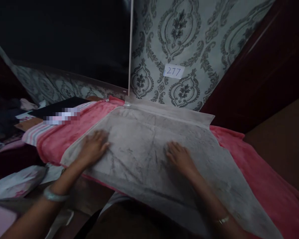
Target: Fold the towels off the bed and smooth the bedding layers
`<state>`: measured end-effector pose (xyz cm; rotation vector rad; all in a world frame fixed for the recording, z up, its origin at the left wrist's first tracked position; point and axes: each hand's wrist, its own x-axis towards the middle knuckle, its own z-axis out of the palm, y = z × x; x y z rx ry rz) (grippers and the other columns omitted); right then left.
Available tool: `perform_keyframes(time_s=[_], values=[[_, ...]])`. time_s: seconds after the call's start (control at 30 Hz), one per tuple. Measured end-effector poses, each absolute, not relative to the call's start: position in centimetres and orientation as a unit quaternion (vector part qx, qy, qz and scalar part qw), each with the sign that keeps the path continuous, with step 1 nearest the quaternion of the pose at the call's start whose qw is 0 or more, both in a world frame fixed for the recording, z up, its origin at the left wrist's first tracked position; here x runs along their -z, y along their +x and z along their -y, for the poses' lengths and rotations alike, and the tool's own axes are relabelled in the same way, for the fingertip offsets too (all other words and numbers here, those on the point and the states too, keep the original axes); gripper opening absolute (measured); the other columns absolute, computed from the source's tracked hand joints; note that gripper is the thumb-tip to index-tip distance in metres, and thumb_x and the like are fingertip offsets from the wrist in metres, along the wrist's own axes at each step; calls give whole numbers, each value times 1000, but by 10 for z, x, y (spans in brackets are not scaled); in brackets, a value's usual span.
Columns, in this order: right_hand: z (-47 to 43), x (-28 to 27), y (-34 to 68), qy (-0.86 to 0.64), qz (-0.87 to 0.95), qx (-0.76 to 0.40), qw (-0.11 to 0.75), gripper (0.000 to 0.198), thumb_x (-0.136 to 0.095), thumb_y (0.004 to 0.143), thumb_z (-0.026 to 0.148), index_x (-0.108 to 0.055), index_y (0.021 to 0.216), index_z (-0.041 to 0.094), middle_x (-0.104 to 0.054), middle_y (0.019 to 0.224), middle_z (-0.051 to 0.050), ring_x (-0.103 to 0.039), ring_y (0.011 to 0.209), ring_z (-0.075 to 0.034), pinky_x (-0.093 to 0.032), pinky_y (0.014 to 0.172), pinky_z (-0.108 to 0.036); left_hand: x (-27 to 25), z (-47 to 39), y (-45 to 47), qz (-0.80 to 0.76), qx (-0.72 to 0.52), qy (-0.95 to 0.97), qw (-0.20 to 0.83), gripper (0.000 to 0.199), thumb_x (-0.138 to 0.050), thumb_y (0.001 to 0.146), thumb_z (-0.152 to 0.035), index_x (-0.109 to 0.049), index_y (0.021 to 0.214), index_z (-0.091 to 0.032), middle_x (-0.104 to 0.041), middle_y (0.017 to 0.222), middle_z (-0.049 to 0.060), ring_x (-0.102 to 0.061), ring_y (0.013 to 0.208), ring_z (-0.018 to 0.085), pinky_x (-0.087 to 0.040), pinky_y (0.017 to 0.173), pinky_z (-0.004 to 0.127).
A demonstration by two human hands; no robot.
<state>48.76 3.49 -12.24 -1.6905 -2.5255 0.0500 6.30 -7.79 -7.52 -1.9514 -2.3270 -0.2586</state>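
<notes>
A grey plush cloth point(139, 132) lies spread over a pink blanket point(261, 166), with shallow creases across its middle. My left hand point(94, 147) rests on the left part of the grey cloth, fingers extended and slightly blurred. On the right of the creases, my right hand point(179, 157) lies palm down with its fingers apart. Neither hand grips anything. The cloth's back edge point(169, 111) turns up against the wall, and its near edge hangs toward my lap.
A large dark television point(64, 39) is at the back left. A paper marked 277 point(173, 71) is on the patterned wall point(154, 39). Dark red wood point(259, 76) stands at the right. A striped cloth point(36, 134) and a bag point(20, 181) lie at the left.
</notes>
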Motion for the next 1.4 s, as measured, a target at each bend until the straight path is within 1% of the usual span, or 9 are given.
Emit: perform_keyframes(time_s=[0.17,0.27,0.43,0.63,0.83,0.93,1.1,1.27,1.4], values=[[-64,88,371,-436,896,-56,59,62,-42,103,51,-31,160,30,-23,169,-7,-16,155,-32,-18,121,-59,67,14,116,698,91,-710,-7,66,-37,98,-51,-35,157,-21,-30,166,15,-23,155,30,-15,124,55],[-58,83,344,-434,896,-71,55,60,-40,104,51,-32,160,30,-24,168,-8,-15,156,-32,-16,121,-59,78,-13,110,726,62,-684,-29,68,-31,100,-50,-30,159,-15,-22,168,16,-17,157,30,-11,125,58],[-50,92,348,-449,889,-82,41,58,-37,105,49,-32,160,31,-23,168,-6,-16,156,-29,-15,123,-55,114,-16,63,754,73,-653,3,71,-26,99,-60,-32,159,-24,-20,169,9,-11,157,37,-5,122,67],[-55,102,349,-454,886,-88,32,60,-36,105,51,-28,161,32,-16,170,-1,-13,156,-29,-12,123,-55,138,13,23,800,74,-593,48,74,-24,96,-67,-28,160,-29,-17,170,6,-11,156,39,-12,120,67],[-58,108,350,-450,887,-91,45,61,-33,104,54,-28,161,33,-17,170,0,-11,157,-30,-12,123,-57,122,42,15,819,37,-569,61,73,-23,99,-56,-25,161,-18,-17,170,8,-16,156,33,-16,121,63],[-63,114,350,-442,891,-91,59,62,-34,103,57,-28,161,34,-18,170,-1,-12,156,-30,-12,122,-57,102,43,25,838,21,-544,35,71,-25,98,-52,-29,160,-16,-22,168,9,-20,155,36,-18,120,67],[-68,121,347,-441,889,-100,79,63,-38,102,58,-28,160,36,-21,169,-2,-10,157,-30,-10,123,-57,69,0,63,797,80,-597,34,73,-29,96,-51,-34,157,-11,-39,159,20,-29,152,36,-27,119,61],[-75,101,352,-436,882,-131,122,59,-36,105,48,-29,161,29,-26,168,-5,-18,156,-23,-17,124,-49,53,-77,139,683,88,-725,-32,70,-25,99,-49,-33,158,-13,-42,159,16,-36,149,27,-30,121,46],[-83,78,385,-503,843,-114,151,55,-31,106,38,-33,159,22,-28,167,-9,-23,154,-23,-22,123,-48,84,-112,185,641,68,-764,-30,68,-24,99,-52,-35,157,-19,-37,162,15,-31,152,28,-21,123,53]])
